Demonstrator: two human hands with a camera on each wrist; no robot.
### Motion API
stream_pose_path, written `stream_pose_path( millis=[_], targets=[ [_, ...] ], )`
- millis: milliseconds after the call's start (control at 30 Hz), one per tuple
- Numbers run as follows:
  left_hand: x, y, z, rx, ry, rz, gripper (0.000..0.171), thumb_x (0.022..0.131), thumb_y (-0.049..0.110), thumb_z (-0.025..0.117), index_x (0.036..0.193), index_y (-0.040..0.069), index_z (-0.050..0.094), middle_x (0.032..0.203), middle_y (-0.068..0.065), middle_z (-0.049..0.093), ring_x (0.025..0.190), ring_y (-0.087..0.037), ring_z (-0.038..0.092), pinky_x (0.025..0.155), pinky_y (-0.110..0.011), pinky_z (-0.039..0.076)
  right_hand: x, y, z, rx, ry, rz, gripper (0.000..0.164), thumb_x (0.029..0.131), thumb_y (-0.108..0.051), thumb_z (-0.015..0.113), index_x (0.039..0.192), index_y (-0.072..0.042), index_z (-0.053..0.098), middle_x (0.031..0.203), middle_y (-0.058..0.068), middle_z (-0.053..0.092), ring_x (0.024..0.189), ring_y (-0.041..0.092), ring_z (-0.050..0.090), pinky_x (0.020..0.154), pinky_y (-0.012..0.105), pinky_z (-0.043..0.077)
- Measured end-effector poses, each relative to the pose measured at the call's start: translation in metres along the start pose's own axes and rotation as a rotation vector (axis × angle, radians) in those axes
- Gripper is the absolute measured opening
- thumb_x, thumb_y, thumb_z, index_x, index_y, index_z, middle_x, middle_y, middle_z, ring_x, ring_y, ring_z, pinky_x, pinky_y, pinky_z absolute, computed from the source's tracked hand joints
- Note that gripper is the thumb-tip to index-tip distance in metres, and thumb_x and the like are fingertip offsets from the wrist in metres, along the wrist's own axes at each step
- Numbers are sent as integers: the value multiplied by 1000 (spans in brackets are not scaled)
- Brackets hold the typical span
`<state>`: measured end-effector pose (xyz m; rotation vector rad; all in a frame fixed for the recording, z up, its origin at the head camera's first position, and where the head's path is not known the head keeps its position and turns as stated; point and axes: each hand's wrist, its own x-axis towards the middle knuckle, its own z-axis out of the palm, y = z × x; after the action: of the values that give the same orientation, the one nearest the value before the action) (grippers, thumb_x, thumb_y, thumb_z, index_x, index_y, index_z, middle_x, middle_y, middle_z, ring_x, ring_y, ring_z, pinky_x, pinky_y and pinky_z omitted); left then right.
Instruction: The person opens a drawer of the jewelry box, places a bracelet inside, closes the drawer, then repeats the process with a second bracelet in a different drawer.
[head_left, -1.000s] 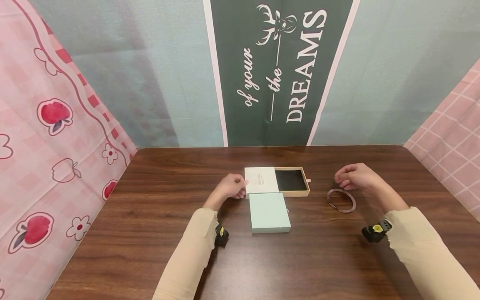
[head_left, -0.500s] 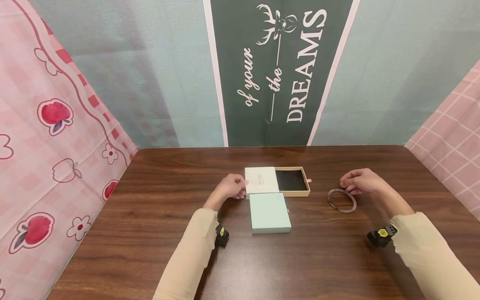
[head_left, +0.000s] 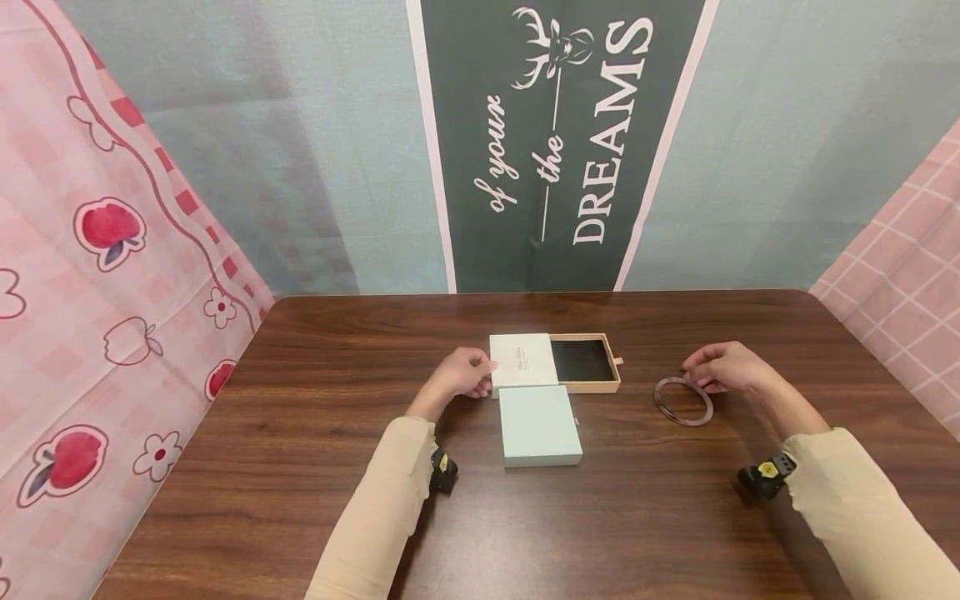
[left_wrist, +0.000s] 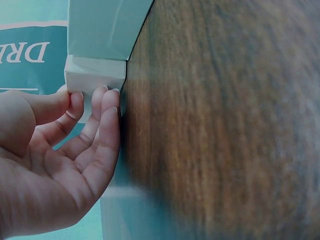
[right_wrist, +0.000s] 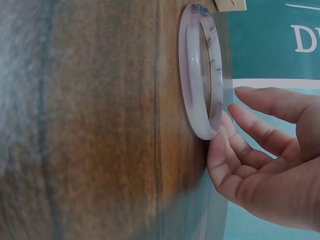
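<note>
A white drawer-style gift box [head_left: 521, 362] lies on the table with its cream, black-lined drawer [head_left: 585, 362] pulled out to the right. My left hand [head_left: 467, 372] holds its left end, thumb at the top edge and the other fingers bunched against the end face, as the left wrist view shows. Over on the right, a pale purple bangle [right_wrist: 192, 75] lies flat. My right hand [head_left: 723, 367] is at its far right rim; the lower fingers [right_wrist: 217, 150] meet the rim, while thumb and index finger stay spread apart above it.
A pale mint box [head_left: 538, 425] sits right in front of the white one, with a small tab on its right side. All stand on a dark wood table [head_left: 615, 525]. Behind it hangs a printed curtain [head_left: 345, 167]; a pink cloth [head_left: 112, 333] borders the left.
My right hand has moved right and slightly nearer, from above the bangle's far edge to its far right rim. The left hand and both boxes have stayed put.
</note>
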<state>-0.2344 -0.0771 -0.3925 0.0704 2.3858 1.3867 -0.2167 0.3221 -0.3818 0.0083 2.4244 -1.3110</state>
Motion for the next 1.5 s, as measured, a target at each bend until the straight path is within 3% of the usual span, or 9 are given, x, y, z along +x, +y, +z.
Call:
stream_pose_path(
  millis=[300, 1500],
  targets=[
    [1, -1, 0, -2, 1, 12, 24, 93, 16, 55, 73, 3, 52, 65, -8, 58, 55, -14, 56, 54, -25, 50, 2, 2, 2, -29, 15, 2, 36, 80, -3, 64, 107, 17, 51, 81, 3, 63, 72, 11, 57, 65, 29, 51],
    [0, 0, -1, -1, -6, 17, 25, 93, 17, 55, 72, 3, 51, 65, -8, 59, 56, -14, 57, 55, -26, 51, 1, 4, 4, -72, 52, -19, 32, 79, -2, 64, 102, 17, 53, 78, 5, 63, 70, 13, 57, 62, 28, 50]
  ],
)
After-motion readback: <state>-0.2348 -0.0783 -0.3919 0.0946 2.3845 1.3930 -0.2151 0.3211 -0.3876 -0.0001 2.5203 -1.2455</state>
